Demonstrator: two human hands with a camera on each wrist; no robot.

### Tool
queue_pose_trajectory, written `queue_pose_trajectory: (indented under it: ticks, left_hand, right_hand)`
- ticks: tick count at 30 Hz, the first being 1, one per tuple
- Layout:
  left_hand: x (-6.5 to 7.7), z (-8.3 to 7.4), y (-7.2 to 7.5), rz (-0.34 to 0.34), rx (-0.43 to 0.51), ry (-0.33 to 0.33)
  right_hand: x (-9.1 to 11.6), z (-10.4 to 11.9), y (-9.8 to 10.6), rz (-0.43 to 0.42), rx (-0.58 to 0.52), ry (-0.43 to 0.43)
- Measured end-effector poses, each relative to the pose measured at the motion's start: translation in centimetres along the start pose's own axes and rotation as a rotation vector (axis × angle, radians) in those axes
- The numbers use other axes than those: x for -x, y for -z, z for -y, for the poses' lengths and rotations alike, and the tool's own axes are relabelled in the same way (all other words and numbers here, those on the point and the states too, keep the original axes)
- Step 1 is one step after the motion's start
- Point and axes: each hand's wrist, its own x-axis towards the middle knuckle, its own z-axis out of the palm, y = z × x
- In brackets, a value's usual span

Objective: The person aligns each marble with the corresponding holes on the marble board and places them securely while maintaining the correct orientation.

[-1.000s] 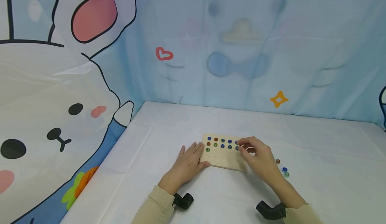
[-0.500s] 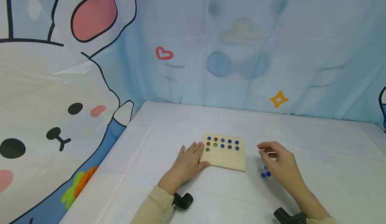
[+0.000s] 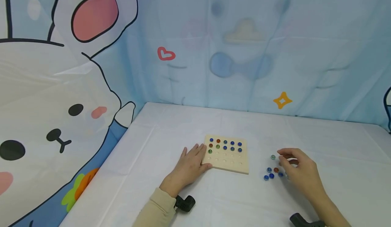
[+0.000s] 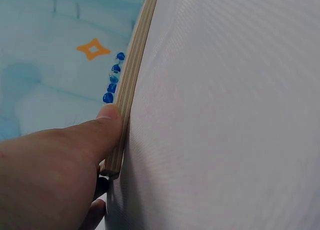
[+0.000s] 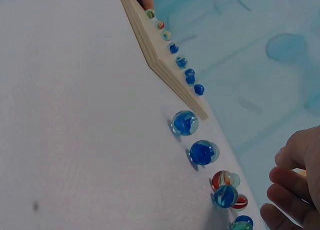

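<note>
A wooden board (image 3: 231,159) with rows of shallow hollows lies on the white table. Blue, green and brownish-red glass marbles fill its two far rows, and a green marble (image 3: 210,151) sits in the third row's left hollow. My left hand (image 3: 188,167) rests at the board's left edge, fingers extended, thumb against the near side, as the left wrist view also shows. To the right, my right hand (image 3: 300,167) hovers with bent, relaxed fingers beside loose marbles. A pale green marble (image 3: 273,157) lies just left of its fingertips, apart from them. I see nothing held in it.
Loose blue marbles (image 3: 271,176) and a reddish marble (image 3: 276,170) lie between the board and my right hand; others are partly hidden by the hand. Behind the white table (image 3: 171,125) hangs a light-blue printed curtain (image 3: 189,84). Both wrists carry black devices (image 3: 185,203).
My right hand has left the board's right end and moved right and nearer, over the loose marbles, uncovering several of them. My left hand and the board have stayed in place.
</note>
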Motion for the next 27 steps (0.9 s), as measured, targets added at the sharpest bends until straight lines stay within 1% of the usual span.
queue_pose_trajectory:
  ticks: [8,14,21,27]
  left_hand:
    - [0.1,-0.1,-0.1,0.008,0.001,0.009]
    - [0.1,-0.1,0.0,0.011,0.009,0.008]
    - [0.0,-0.1,0.0,0.017,0.019,0.018]
    - [0.0,-0.2,0.1,0.021,0.018,0.02]
  right_hand:
    - [0.4,-1.5,-0.8,0.01,0.063,-0.099]
    - [0.5,-2.0,-1.3,0.043,0.07,-0.146]
    - [0.5,-2.2,-1.3,0.055,0.072,-0.141]
    - [0.6,-2.2,-1.4,0.088,0.072,-0.149]
